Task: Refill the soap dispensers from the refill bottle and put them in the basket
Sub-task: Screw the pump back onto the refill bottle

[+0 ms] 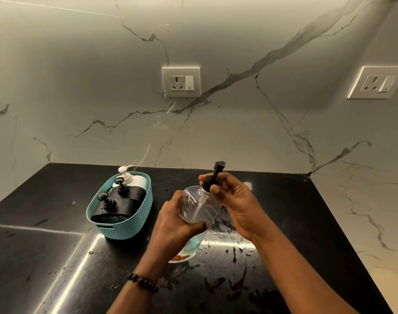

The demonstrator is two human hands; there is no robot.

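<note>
My left hand (170, 220) grips the body of a clear soap dispenser (199, 206), held tilted above the black counter. My right hand (233, 198) pinches its black pump cap (208, 183) at the bottle's neck; the pump tube hangs inside the bottle. Below my left hand, partly hidden, lies a clear bottle with bluish liquid and a red-orange label, likely the refill bottle (186, 251). At the left stands a teal basket (127, 225) with two black pump dispensers (116, 200) and a white pump dispenser (131, 179) inside.
The black stone counter (295, 223) carries spilled droplets and wet streaks in front of my hands. A marble wall rises behind, with two socket plates (181, 82). The counter's right edge runs diagonally down the frame.
</note>
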